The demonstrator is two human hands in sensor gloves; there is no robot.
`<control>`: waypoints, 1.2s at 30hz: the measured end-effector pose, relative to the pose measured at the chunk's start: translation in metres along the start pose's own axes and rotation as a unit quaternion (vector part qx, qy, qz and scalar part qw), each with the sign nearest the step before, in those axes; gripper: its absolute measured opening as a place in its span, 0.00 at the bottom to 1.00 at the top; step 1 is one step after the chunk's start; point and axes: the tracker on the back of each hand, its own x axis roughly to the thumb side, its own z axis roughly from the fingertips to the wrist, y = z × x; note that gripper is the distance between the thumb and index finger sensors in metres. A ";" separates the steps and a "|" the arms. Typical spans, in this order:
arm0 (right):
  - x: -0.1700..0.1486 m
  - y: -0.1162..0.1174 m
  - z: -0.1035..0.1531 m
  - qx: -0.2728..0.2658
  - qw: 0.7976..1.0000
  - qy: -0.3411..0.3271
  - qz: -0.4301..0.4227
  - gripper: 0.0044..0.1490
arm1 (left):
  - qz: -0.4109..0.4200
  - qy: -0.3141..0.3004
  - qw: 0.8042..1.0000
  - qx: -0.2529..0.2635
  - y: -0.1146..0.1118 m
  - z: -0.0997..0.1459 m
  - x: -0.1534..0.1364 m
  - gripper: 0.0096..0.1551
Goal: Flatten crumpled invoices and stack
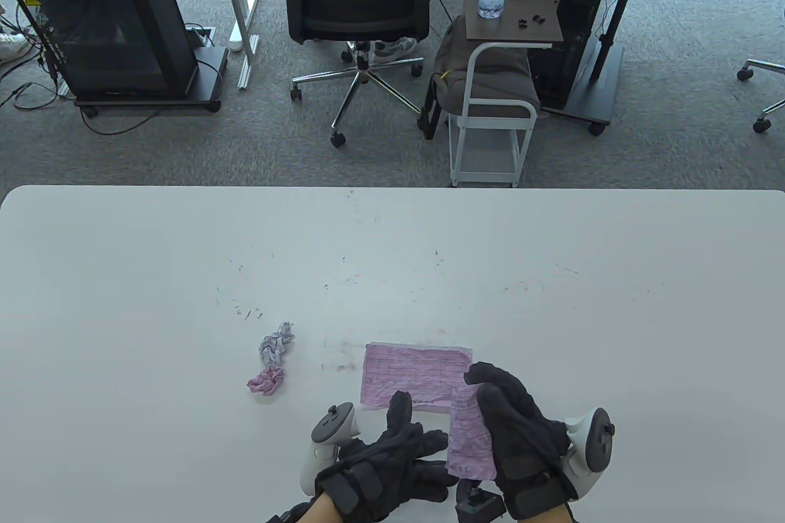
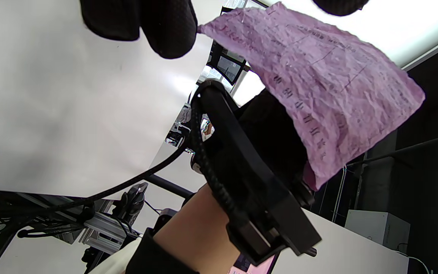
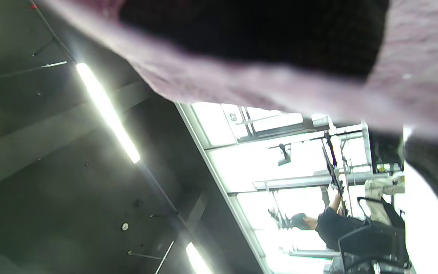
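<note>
From above, your right hand (image 1: pixel 521 431) grips a wrinkled pink invoice sheet (image 1: pixel 469 434) lifted off the white table (image 1: pixel 184 278), just beside the flattened pink invoice stack (image 1: pixel 414 377); your left hand (image 1: pixel 392 455) lies loose-fingered, holding nothing. Two crumpled invoice balls (image 1: pixel 271 363) sit well left. Left wrist view: the sheet hangs creased above a strapped wrist. Right wrist view: blurred pink paper against dark glove.
</note>
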 end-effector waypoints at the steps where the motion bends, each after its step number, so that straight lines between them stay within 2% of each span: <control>1: -0.001 0.001 0.000 0.006 1.000 0.002 -0.017 0.25 | 0.001 0.000 1.000 -0.001 0.000 0.000 0.000 0.53; 3: -0.003 0.003 -0.001 0.014 0.999 0.006 -0.052 0.25 | 0.008 0.002 1.000 -0.002 0.000 0.000 -0.001 0.52; 6: -0.001 0.001 -0.002 0.014 1.000 0.009 -0.026 0.25 | 0.018 -0.002 1.000 -0.004 0.001 0.000 -0.002 0.52; 9: 0.003 -0.004 -0.001 0.000 1.000 0.008 -0.018 0.25 | 0.047 -0.044 0.998 0.002 0.001 0.000 0.004 0.52; 12: 0.007 -0.017 0.001 -0.035 0.998 0.010 0.050 0.25 | 0.015 -0.086 0.995 0.051 0.007 0.007 0.017 0.48; 14: 0.010 -0.025 0.002 -0.065 0.991 0.018 0.117 0.25 | 0.009 -0.124 0.987 0.105 0.012 0.014 0.026 0.46; 15: 0.010 -0.027 0.003 -0.069 0.989 0.020 0.126 0.25 | 0.012 -0.133 0.985 0.110 0.013 0.016 0.029 0.44; 17: 0.012 -0.031 0.003 -0.082 0.984 0.020 0.157 0.26 | 0.004 -0.154 0.980 0.128 0.018 0.022 0.037 0.36; 18: 0.014 -0.031 0.003 -0.086 0.981 0.021 0.173 0.26 | -0.018 -0.159 0.976 0.149 0.020 0.026 0.042 0.30; 20: 0.018 -0.031 0.003 -0.093 0.969 0.025 0.228 0.27 | -0.075 -0.159 0.968 0.179 0.021 0.031 0.053 0.26; 22: 0.022 -0.030 0.003 -0.096 0.947 0.034 0.306 0.29 | -0.193 -0.143 0.947 0.216 0.021 0.037 0.066 0.26; 25: 0.025 -0.024 0.003 -0.070 0.901 0.039 0.427 0.31 | -0.341 -0.107 0.897 0.259 0.012 0.040 0.076 0.27; 27: 0.023 -0.020 0.003 -0.064 0.876 0.047 0.475 0.33 | -0.386 -0.093 0.880 0.260 0.006 0.040 0.080 0.29; 31: 0.018 -0.004 -0.006 -0.039 0.813 0.092 0.573 0.35 | -0.474 -0.043 0.838 0.267 0.000 0.035 0.090 0.31; 34: 0.006 0.008 -0.022 -0.008 0.752 0.092 0.653 0.36 | -0.530 0.017 0.806 0.263 0.009 0.029 0.095 0.32; 35: 0.002 0.009 -0.026 -0.002 0.744 0.095 0.662 0.36 | -0.535 0.028 0.803 0.260 0.015 0.026 0.095 0.32; 36: -0.007 0.009 -0.033 0.016 0.725 0.108 0.680 0.36 | -0.537 0.041 0.802 0.259 0.022 0.023 0.095 0.32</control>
